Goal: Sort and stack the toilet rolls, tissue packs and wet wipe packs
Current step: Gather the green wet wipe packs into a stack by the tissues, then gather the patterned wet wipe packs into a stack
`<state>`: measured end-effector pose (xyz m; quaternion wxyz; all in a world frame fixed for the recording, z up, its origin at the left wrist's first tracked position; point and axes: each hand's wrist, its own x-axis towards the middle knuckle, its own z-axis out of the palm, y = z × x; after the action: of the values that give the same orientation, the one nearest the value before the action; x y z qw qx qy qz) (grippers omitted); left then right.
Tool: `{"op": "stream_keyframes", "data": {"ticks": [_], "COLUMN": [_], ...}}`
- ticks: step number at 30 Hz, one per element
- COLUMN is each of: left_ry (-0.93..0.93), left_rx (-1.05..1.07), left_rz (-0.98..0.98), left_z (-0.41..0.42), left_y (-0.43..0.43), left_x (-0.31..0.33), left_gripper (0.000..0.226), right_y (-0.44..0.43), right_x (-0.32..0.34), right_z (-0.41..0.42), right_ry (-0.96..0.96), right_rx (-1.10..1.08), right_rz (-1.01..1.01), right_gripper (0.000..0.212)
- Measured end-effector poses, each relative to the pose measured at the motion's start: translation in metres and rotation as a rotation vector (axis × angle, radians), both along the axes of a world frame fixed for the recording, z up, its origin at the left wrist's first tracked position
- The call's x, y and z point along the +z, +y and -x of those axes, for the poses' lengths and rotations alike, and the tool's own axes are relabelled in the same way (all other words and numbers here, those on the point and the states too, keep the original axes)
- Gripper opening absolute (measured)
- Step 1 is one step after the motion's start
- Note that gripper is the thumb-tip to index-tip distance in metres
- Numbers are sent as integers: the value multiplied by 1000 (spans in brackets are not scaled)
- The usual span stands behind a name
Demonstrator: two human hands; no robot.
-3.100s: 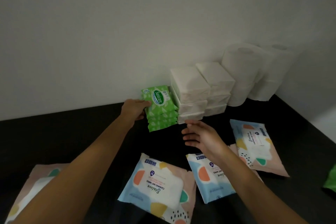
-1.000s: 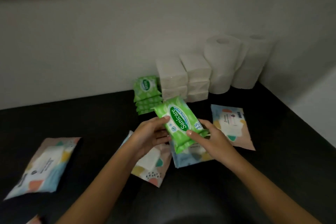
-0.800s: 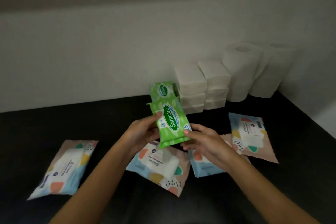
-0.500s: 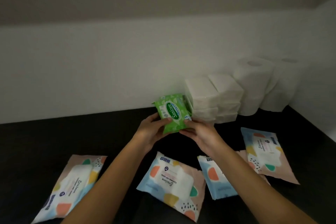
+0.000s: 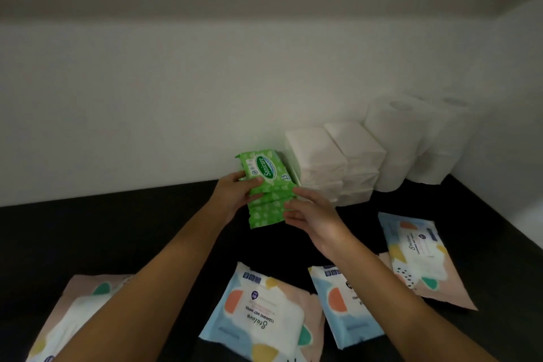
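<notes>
A green Sanicare wet wipe pack (image 5: 266, 169) lies on top of a stack of green packs (image 5: 264, 213) by the back wall. My left hand (image 5: 235, 194) grips the top pack's left end, thumb on top. Fingertips of my right hand (image 5: 311, 214) rest against the stack's right near corner. Two stacks of white tissue packs (image 5: 318, 161) stand right of the green stack, touching it. Stacked white toilet rolls (image 5: 393, 138) fill the back right corner. Several pastel wet wipe packs lie flat on the black counter (image 5: 132, 229), one in the middle (image 5: 264, 317).
More pastel packs lie at the near left (image 5: 73, 311), under my right forearm (image 5: 343, 303) and at the right (image 5: 420, 256). White walls close the back and the right side. Bare black counter stretches left of the green stack.
Both hands carried the green pack from above the counter to the back and set it on top of the green stack. The camera view tilted and shifted.
</notes>
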<state>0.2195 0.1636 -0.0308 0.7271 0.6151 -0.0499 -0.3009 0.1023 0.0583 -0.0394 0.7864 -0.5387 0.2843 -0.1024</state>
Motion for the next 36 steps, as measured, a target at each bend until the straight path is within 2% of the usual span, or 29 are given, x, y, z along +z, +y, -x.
{"op": "stream_keyframes", "data": {"ticks": [3, 9, 17, 21, 25, 29, 36], "left_ry": [-61, -79, -213, -322, -446, -438, -511], "left_rx": [1, -39, -22, 77, 154, -55, -477], "left_rz": [-156, -269, -461, -494, -419, -498, -654], "left_z": [-3, -5, 3, 19, 56, 95, 136], "left_y": [-4, -3, -2, 3, 2, -15, -51], "left_x": [-2, -1, 7, 9, 10, 2, -27], "left_gripper": [44, 38, 37, 51, 33, 19, 47], "right_y": [-8, -18, -25, -37, -56, -79, -123], "right_x": [-6, -15, -15, -15, -18, -25, -39], "right_z": [11, 27, 40, 52, 70, 92, 139], "right_ry": [28, 64, 63, 79, 106, 174, 398], "right_rx": [14, -3, -6, -26, -64, -98, -169], "right_rz": [46, 94, 110, 146, 230, 388, 774], "right_gripper": [32, 29, 29, 29, 28, 32, 36]}}
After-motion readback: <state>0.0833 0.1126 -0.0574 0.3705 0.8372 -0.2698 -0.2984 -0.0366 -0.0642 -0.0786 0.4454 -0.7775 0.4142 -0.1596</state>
